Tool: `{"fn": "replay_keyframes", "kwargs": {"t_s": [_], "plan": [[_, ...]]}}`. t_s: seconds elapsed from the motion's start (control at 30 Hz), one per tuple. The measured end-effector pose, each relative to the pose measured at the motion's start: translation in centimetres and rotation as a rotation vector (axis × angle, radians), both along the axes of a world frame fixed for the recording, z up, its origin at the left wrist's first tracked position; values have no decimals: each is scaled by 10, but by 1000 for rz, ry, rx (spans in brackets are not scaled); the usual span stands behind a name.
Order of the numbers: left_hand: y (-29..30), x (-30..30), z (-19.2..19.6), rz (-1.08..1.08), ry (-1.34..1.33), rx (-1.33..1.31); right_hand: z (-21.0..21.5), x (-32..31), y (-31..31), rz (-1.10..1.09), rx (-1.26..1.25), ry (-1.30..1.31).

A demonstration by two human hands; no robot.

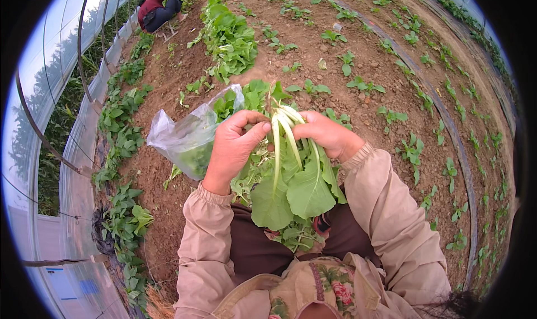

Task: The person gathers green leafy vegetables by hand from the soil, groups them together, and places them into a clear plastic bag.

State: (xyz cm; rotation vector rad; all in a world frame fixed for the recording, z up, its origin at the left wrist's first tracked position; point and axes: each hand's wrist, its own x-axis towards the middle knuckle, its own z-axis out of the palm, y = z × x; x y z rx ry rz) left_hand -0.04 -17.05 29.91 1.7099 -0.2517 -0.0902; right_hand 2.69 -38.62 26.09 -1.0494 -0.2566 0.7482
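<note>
Leafy greens (291, 179) (pale stems up) in both hands.

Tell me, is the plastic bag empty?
No, the clear bag beside the left hand shows green leaves inside it.

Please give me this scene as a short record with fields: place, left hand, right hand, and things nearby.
place: soil bed with rows of small green plants, inside a plastic tunnel
left hand: left hand grips the pale stems of a bunch of leafy greens
right hand: right hand holds the same bunch
nearby: clear plastic bag with greens inside; pile of cut greens; crouching person
</note>
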Motion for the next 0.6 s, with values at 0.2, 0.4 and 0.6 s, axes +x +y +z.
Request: {"fn": "replay_keyframes", "kwargs": {"t_s": [0.2, 0.4, 0.6], "plan": [[-12, -9, 1, 6, 107, -178, 1, -2, 5, -145, 35, 29], [-10, -9, -6, -32, 59, -120, 4, -5, 16, -185, 17, 12], [-20, -7, -15, 208, -63, -80, 6, -13, 28, -229, 43, -298]]}}
